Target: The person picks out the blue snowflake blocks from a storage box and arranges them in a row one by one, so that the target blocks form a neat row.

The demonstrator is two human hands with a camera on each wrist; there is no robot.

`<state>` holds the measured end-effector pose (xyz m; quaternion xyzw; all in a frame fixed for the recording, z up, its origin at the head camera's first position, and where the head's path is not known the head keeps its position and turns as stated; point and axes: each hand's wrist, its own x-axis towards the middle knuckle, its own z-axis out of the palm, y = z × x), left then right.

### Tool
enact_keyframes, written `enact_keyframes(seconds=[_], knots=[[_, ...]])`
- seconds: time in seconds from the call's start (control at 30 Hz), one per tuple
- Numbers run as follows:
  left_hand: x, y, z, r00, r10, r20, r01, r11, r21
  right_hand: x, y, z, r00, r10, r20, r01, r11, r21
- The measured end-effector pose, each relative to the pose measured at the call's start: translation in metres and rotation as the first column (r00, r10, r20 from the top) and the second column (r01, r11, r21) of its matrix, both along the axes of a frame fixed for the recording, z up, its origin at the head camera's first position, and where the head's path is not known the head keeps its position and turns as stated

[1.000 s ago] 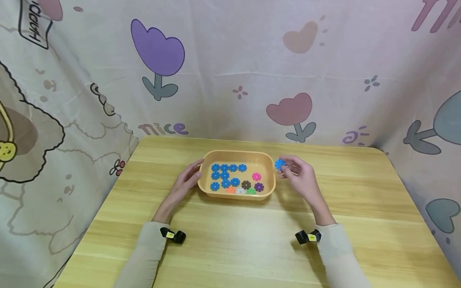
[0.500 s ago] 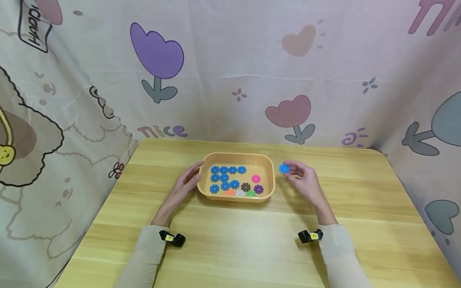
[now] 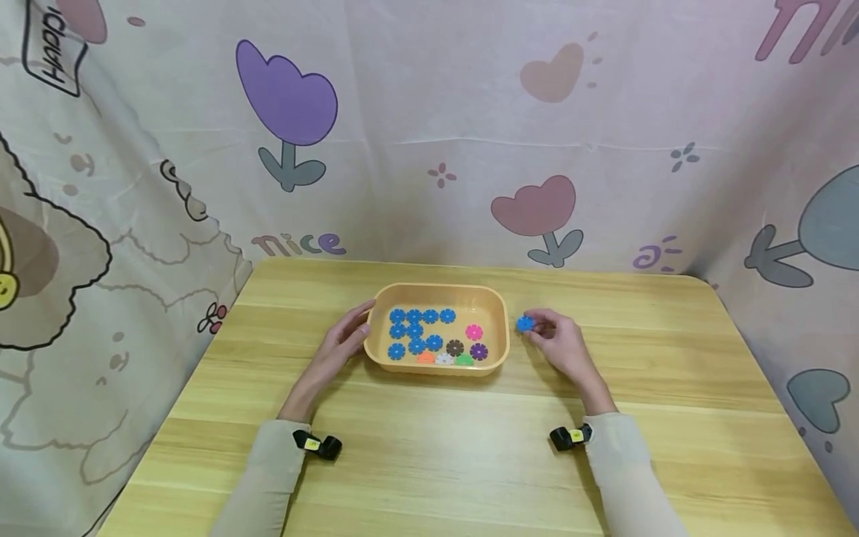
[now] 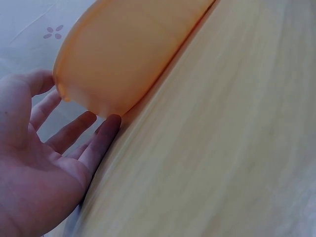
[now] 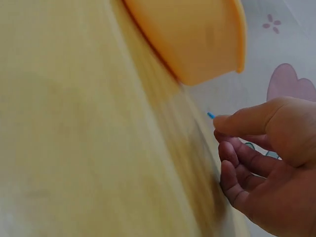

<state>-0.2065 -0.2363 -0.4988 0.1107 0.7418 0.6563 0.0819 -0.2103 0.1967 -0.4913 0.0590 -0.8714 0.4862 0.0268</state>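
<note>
My right hand [image 3: 564,343] pinches a blue snowflake disc [image 3: 524,324] between thumb and fingers, just right of the tray's right end. In the right wrist view only a thin blue edge of the disc [image 5: 211,115] shows past the thumb; the other fingers curl loosely below. My left hand [image 3: 338,347] touches the left end of the yellow-orange plastic tray [image 3: 498,356], its thumb at the rim and its fingertips spread against the outer wall [image 4: 113,64]. Several blue snowflake discs [image 3: 414,330] lie inside the tray toward its left.
Along the tray's near and right parts lie single discs: pink [image 3: 473,333], brown [image 3: 455,347], purple [image 3: 479,351], orange [image 3: 426,358], white [image 3: 444,359] and green [image 3: 464,360]. The tray stands on a wood-grain table [image 3: 429,455], with a printed curtain [image 3: 403,89] behind.
My right hand has come slightly nearer the table's front with the blue disc, which now shows tilted. My left hand stays at the tray, and the discs in the tray keep their places.
</note>
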Motion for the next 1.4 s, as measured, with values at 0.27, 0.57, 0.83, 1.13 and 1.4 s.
enact_keyframes(seconds=[0.27, 0.57, 0.83, 1.13, 1.4], knots=[[0.0019, -0.0007, -0.0004, 1.0, 0.002, -0.008, -0.002, 1.0, -0.003, 0.0001, -0.0054, -0.0056, 1.0, 0.0, 0.02, -0.001, 0.997, 0.073], [0.0003, 0.0022, -0.0011, 1.0, 0.008, -0.002, -0.008, 1.0, 0.005, 0.0024, -0.0055, -0.0055, 1.0, -0.006, 0.009, 0.005, 0.989, 0.148], [-0.0001, 0.0015, -0.0011, 1.0, 0.004, -0.013, -0.004, 1.0, 0.016, 0.0008, -0.0061, -0.0045, 1.0, 0.004, 0.004, -0.005, 0.989, 0.15], [0.0011, -0.0007, -0.0018, 1.0, 0.003, 0.0, -0.003, 0.999, 0.037, -0.0001, -0.0062, -0.0094, 1.0, 0.002, 0.005, -0.003, 0.993, 0.115], [0.0015, -0.0002, -0.0014, 1.0, -0.003, -0.012, 0.003, 0.999, 0.037, 0.0003, 0.0003, -0.004, 1.0, -0.007, 0.021, 0.008, 0.999, -0.045]])
